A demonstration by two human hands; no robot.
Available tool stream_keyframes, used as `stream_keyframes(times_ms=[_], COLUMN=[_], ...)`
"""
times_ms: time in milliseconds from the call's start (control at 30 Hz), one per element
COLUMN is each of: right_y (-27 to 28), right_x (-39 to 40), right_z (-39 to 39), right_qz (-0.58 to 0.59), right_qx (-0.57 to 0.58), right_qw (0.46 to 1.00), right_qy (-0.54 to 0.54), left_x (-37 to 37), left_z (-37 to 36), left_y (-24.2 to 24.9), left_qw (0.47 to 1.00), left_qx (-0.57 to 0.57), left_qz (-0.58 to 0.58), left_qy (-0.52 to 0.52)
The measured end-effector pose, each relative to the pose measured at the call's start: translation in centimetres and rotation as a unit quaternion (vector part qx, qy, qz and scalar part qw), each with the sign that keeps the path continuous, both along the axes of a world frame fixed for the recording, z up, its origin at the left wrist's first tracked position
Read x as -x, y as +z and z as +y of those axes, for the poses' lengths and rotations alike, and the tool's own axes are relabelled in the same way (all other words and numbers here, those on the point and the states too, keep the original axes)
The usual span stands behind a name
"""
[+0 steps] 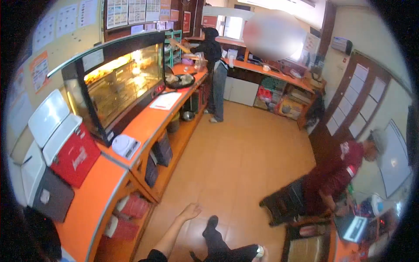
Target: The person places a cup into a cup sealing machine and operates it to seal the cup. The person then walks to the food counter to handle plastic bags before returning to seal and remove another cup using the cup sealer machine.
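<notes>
Head view, only one. L hand (190, 211) out over the floor (227, 153) — fingers loosely curled, thumb and fingers apart, clamped on nothing, palm empty as far as I can see. R hand: can't make it out for sure; a pale band (260, 251) by dark cloth at the bottom edge, to the right of the L hand, may be its wrist. State of that grip can't be told.

Nearest things to the L hand: red items (134, 206) on the low shelf, to its left, well apart from the fingers, under the orange counter (98, 192). Details blurred. Look like stiff plastic, prob. light; take by the rim or under the near edge.

Up and left of the grip, on the counter: white scale (125, 146), prob. light, hard, smooth — best held low by both sides of the base, w/ no push on the top. Farther left, red cool box (77, 153), lid up: rigid, bulky, weight unknown; hold under the body, not by the lid.

Others: co-worker in black (212, 52) beyond the L hand, at the far end of the counter; person in maroon (334, 181) off to its right, bent near a laptop (352, 228).
</notes>
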State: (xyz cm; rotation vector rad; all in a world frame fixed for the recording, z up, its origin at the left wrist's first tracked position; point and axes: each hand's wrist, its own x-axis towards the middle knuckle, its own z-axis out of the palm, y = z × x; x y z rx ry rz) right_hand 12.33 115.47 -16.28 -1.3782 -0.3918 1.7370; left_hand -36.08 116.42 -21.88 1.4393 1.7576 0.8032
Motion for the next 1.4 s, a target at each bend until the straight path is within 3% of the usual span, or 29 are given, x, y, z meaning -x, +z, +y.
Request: stream_keyframes(times_ms=[67,167,233,267,300,367,400,433,467,500,633,667,767,833,867,1067,1167,1233,1367,1400], right_y=[-1.6,-2.8,-3.1,-3.3,-3.1,0.7,2.0,8.8,5.4,9.3,11.5,11.8,9.1,13.0,14.4,15.4,12.2,10.2,8.0,8.3], right_x=[5.5,12.8,17.5,20.3,23.5,32.7,37.9,44.1,48.5,54.0,72.5,76.4,86.5,92.3,95.3,111.9,120.7,125.9,134.1,135.8], right_z=[7.0,18.5,26.2,30.4,35.0,46.0,51.0,54.3,61.1,64.7,80.2,83.2,95.4,100.5,103.1,120.4,127.5,129.7,131.6,132.1], right_qz=[0.052,0.125,0.184,0.199,0.185,0.018,-0.035,-0.138,-0.194,-0.221,-0.216,-0.234,-0.231,-0.369,-0.393,-0.416,-0.422,-0.405,-0.433,-0.426], right_qx=[0.020,0.034,0.031,0.022,0.005,-0.066,-0.113,-0.147,-0.228,-0.292,-0.426,-0.477,-0.492,-0.559,-0.565,-0.515,-0.567,-0.577,-0.603,-0.603], right_qw=[0.998,0.991,0.982,0.980,0.981,0.971,0.966,0.943,0.905,0.869,0.813,0.789,0.775,0.689,0.678,0.688,0.583,0.551,0.420,0.413], right_qy=[-0.007,-0.016,-0.006,0.016,0.057,0.231,0.231,0.265,0.301,0.334,0.333,0.309,0.321,0.277,0.260,0.298,0.401,0.447,0.522,0.533], left_x=[4.8,12.7,17.6,20.3,22.6,26.7,28.2,29.6,30.8,32.4,40.7,43.2,51.8,57.6,60.1,71.2,74.7,76.0,75.2,74.9], left_z=[9.0,16.3,17.1,15.9,14.7,13.1,13.0,13.6,14.7,16.7,28.3,32.2,44.9,53.6,57.7,76.8,81.1,82.3,82.9,83.4], left_y=[2.9,-3.7,0.5,0.8,1.1,1.8,2.0,2.0,1.9,1.6,0.8,0.8,1.3,3.5,5.1,13.4,12.3,11.0,11.0,11.5], left_qw=[0.992,0.980,0.992,0.992,0.987,0.968,0.954,0.943,0.930,0.923,0.901,0.909,0.944,0.962,0.967,0.963,0.943,0.919,0.836,0.811], left_qx=[-0.070,-0.107,0.068,0.072,0.097,0.157,0.180,0.196,0.212,0.217,0.226,0.213,0.154,0.103,0.078,-0.031,-0.028,0.003,0.097,0.115], left_qz=[-0.089,-0.080,0.051,0.048,0.031,-0.006,-0.028,-0.043,-0.067,-0.081,-0.127,-0.126,-0.085,-0.056,-0.056,-0.118,-0.144,-0.163,-0.215,-0.229], left_qy=[0.057,0.144,0.090,0.097,0.123,0.197,0.236,0.264,0.292,0.307,0.348,0.336,0.280,0.246,0.237,0.242,0.298,0.359,0.495,0.526])
